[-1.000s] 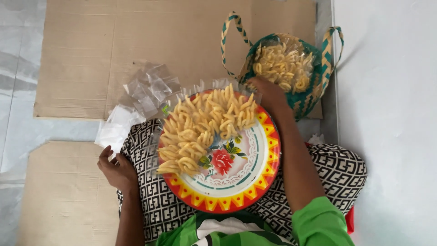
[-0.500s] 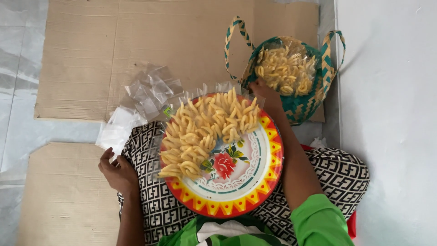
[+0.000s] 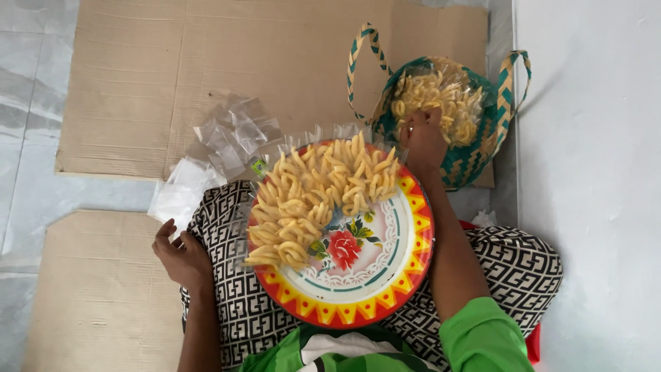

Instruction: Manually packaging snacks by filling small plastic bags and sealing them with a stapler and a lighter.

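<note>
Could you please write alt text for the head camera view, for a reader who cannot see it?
A seated person's right hand reaches into a woven green basket of pale yellow snack sticks, with a round flowered tray of the same sticks on their lap. The left hand rests open beside small clear plastic bags on cardboard.

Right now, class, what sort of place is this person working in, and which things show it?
Probably a home floor used for packing snacks by hand. The person sits on flattened cardboard over floor tiles, beside a wall, with a tray of snacks on the lap, small clear bags and a woven basket nearby.
</note>
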